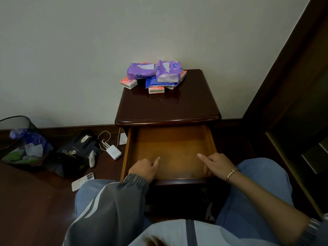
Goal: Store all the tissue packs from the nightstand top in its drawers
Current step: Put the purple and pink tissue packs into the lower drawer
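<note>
A dark wooden nightstand (pixel 166 107) stands against the wall with its top drawer (pixel 170 150) pulled out and nothing inside. At the back of its top lies a pile of tissue packs: two purple packs (pixel 140 70) (pixel 168 70) on top, a blue pack (pixel 156 82) and several small pink-and-white packs (pixel 156 90) beneath. My left hand (pixel 144 168) and my right hand (pixel 217 165) rest on the drawer's front edge, fingers curled over it, index fingers pointing inward. Neither holds a pack.
Left of the nightstand on the dark floor are a mesh wastebasket (pixel 19 141) with rubbish, a black box (pixel 76 151), a white charger with cables (pixel 114 152) and a phone (pixel 82 181). A dark wooden bed frame (pixel 292 103) rises on the right. My knees flank the drawer.
</note>
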### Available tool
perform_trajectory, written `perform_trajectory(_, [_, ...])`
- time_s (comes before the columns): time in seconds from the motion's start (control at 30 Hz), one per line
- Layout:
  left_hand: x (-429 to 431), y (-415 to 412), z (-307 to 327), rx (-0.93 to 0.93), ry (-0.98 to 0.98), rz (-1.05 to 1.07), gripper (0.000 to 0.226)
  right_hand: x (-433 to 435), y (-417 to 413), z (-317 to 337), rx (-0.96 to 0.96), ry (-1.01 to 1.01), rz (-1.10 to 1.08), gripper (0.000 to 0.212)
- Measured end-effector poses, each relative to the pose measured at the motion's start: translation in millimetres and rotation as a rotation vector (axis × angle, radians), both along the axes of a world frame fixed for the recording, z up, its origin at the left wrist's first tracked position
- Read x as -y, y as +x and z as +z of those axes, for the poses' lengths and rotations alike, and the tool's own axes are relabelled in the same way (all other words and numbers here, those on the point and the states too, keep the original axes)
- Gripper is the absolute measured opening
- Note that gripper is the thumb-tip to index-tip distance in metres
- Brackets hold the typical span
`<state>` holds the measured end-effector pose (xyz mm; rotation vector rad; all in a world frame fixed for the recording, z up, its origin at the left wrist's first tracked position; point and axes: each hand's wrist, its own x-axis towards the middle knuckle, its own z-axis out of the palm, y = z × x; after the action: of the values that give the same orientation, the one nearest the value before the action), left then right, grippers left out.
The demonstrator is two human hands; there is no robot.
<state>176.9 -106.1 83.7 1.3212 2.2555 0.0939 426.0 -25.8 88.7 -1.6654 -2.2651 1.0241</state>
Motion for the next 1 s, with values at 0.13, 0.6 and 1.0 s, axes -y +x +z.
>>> perform_trajectory(0.13, [-17, -22, 5, 0.132, 0.182, 0.035, 0.054, -37, -6, 14, -0.078, 0.281, -0.066, 0.050])
perform_trajectory(0.6, [-147, -127, 43, -0.105, 0.736, 0.047, 0.035, -241, -119, 11, 0.434, 0.340, -0.110, 0.072])
perform_trajectory(1.0, [-315, -174, 55, -0.513, 0.659, -0.156, 0.061, -250, -119, -11, 0.459, 0.428, -0.139, 0.075])
